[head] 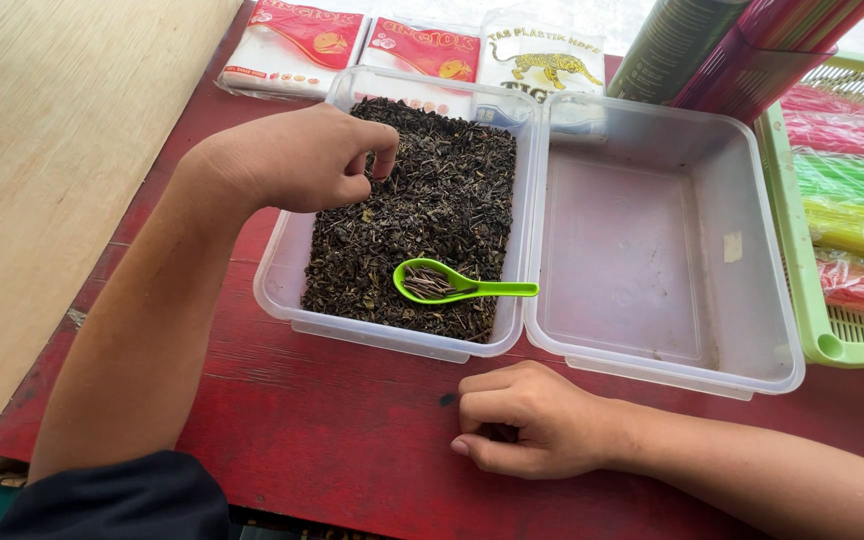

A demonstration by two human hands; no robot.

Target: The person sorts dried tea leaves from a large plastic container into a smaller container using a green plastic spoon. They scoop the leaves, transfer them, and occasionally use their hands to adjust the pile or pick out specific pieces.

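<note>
The fingers (380,160) of the left hand (297,160) pinch together in the dry leaves (422,215); a bump could spill the green scoop (452,283).

Three flat plastic packets lie side by side at the far edge of the red bench (332,430): a red-and-white packet (292,45) at left, a second red-and-white packet (424,52) in the middle, and a clear packet (542,60) printed with a yellow tiger at right.
</note>
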